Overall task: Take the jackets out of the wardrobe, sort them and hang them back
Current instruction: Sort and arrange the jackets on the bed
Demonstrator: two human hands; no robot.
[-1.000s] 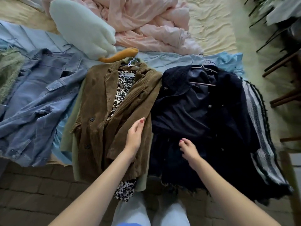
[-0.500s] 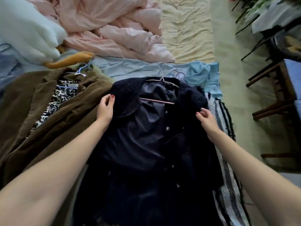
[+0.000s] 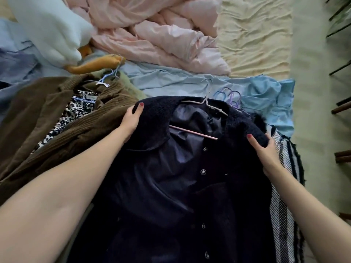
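I am gripping the navy jacket (image 3: 171, 168), centre frame on the bed (image 3: 256, 44), left hand (image 3: 132, 118) and right hand (image 3: 266, 150) clamped on its shoulders; advise lifting evenly, keeping the hanger (image 3: 204, 102) seated.

This is a bedroom in a home. A bed (image 3: 254, 35) with a wrinkled cream sheet fills most of the view, with a rumpled pink duvet (image 3: 155, 33) bunched on it and a white plush toy (image 3: 51, 29) near the head end. Jackets on hangers lie spread across the bed, and wooden furniture legs (image 3: 341, 107) stand beside it.
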